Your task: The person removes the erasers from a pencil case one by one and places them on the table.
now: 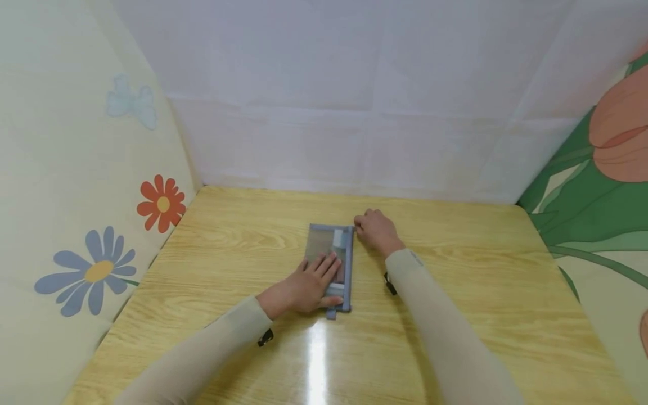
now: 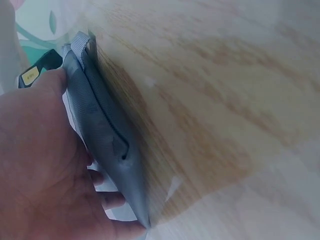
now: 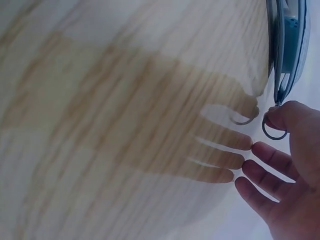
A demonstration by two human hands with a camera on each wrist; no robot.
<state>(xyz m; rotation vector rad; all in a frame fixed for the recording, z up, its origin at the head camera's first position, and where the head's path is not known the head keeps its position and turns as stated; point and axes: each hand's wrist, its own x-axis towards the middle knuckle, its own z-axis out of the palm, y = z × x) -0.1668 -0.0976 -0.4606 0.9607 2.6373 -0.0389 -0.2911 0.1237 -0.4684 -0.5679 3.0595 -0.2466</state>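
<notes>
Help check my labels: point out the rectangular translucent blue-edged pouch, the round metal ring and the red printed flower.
Rectangular translucent blue-edged pouch (image 1: 319, 241): head view, upper panel.
Round metal ring (image 3: 274, 138): right wrist view, lower arc.
Red printed flower (image 1: 163, 203): head view, yellow centre.

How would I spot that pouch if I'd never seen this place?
On the yellowish wooden table, find the left hand, spread out near the middle. It rests on the pouch, a rectangle whose blue-grey border sets it apart from the wood.
</notes>
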